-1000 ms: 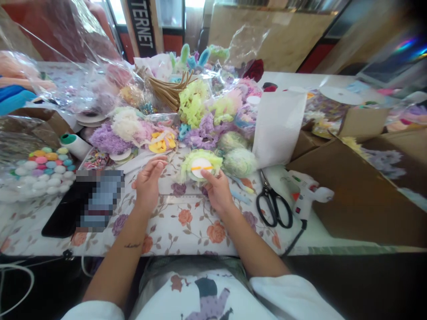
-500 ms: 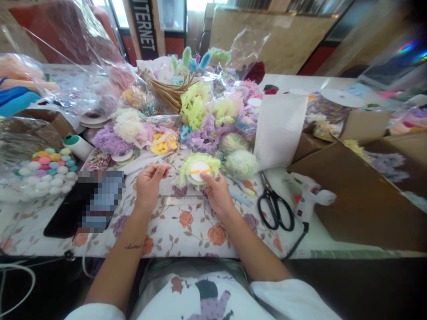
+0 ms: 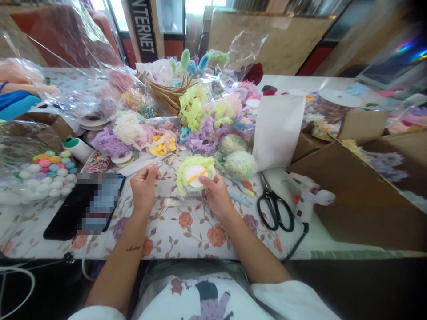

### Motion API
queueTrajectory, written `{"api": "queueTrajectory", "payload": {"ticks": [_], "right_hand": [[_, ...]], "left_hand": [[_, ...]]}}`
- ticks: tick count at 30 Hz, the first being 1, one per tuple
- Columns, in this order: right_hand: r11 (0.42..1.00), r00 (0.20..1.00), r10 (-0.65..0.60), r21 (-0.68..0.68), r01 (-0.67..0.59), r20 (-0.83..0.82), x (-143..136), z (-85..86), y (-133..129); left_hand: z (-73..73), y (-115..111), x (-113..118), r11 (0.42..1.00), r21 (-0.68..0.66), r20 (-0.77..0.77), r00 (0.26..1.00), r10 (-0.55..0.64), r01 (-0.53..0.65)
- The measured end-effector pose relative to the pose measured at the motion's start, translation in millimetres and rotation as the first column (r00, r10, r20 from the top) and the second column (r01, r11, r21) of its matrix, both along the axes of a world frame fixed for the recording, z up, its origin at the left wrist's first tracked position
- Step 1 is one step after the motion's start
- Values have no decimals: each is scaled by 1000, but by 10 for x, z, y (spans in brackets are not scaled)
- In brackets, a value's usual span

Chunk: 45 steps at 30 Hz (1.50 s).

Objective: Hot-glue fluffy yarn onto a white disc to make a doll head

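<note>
My right hand [image 3: 215,193] grips the edge of a fluffy yellow-green piece [image 3: 182,171], its thumb on the white round disc in the middle. An orange strip [image 3: 198,176] lies slantwise across that disc. To the left, my left hand [image 3: 144,184] is held closed with the fingers pinched together above the flowered cloth; whatever is between the fingertips is too small to make out. The two hands are apart.
Black-handled scissors [image 3: 275,206] and a white glue gun [image 3: 308,195] lie on the right, beside a cardboard box [image 3: 360,200]. Two phones [image 3: 63,213] lie left. Yarn bundles [image 3: 203,133], brown stems [image 3: 168,95] and bagged pompoms [image 3: 50,173] crowd the back and left.
The yellow-green piece has turned in my right hand, so the orange strip now slants, and it has shifted slightly left. My left hand has moved a little left, away from it.
</note>
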State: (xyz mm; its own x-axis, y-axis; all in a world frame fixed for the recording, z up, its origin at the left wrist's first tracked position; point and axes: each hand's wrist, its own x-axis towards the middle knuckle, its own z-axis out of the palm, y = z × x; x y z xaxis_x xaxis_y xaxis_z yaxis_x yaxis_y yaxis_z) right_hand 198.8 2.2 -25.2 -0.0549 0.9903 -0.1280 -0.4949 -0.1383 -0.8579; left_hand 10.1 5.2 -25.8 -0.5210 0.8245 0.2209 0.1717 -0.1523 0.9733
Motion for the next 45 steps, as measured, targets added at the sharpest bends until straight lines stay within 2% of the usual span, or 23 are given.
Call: {"api": "queueTrajectory", "payload": {"ticks": [4, 9, 11, 14, 16, 19, 22, 26, 29, 32, 35, 36, 38, 40, 42, 43, 45], "right_hand": [[998, 998, 66, 10, -66, -20, 1, 16, -11], [996, 995, 89, -27, -91, -48, 8, 36, -11], [995, 996, 89, -41, -90, -27, 13, 44, -11], [993, 993, 114, -27, -113, 35, 29, 57, -15], [989, 983, 144, 27, -148, 111, 50, 60, -15], [977, 956, 144, 119, -179, 255, 83, 47, -6], [966, 933, 115, 182, -185, 341, 96, 15, 1], [953, 907, 104, 219, -208, 408, 80, -13, -7], [953, 916, 95, 231, -197, 389, 66, -14, -7], [958, 944, 89, 232, -169, 319, 64, -20, 13], [948, 945, 86, 265, -175, 315, 77, -34, 35], [944, 938, 52, 290, -158, 344, 83, -36, 34], [918, 894, -116, 389, -69, 432, 93, -25, 17], [841, 786, -348, 540, 21, 511, 93, 1, -20], [749, 663, -505, 662, 19, 553, 77, 31, -65], [722, 623, -538, 692, -9, 568, 62, 42, -84], [710, 597, -534, 701, -67, 598, 26, 51, -109]], "left_hand": [[35, -20, 25, 991, -30, 111, 986, -126, 130], [36, -21, 39, 984, -96, 124, 982, -139, 151], [31, -13, 33, 969, -98, 201, 958, -205, 228], [41, -20, 26, 898, -117, 365, 859, -359, 425], [58, -43, 31, 830, -139, 397, 798, -453, 540], [87, -89, 59, 749, -155, 365, 742, -563, 644], [108, -128, 95, 714, -142, 328, 713, -619, 686], [120, -161, 111, 716, -153, 226, 729, -646, 682], [111, -168, 108, 723, -157, 181, 739, -649, 673], [74, -164, 112, 746, -50, 121, 746, -655, 664], [24, -159, 117, 769, 40, -63, 769, -636, 638], [10, -157, 118, 781, 43, -136, 778, -613, 623], [-9, -152, 122, 814, 42, -262, 792, -551, 580], [-15, -146, 129, 840, 48, -350, 797, -492, 540], [-12, -143, 142, 849, 56, -405, 789, -462, 526], [-8, -143, 151, 850, 58, -426, 783, -454, 524], [0, -149, 170, 848, 56, -454, 770, -449, 527]]}}
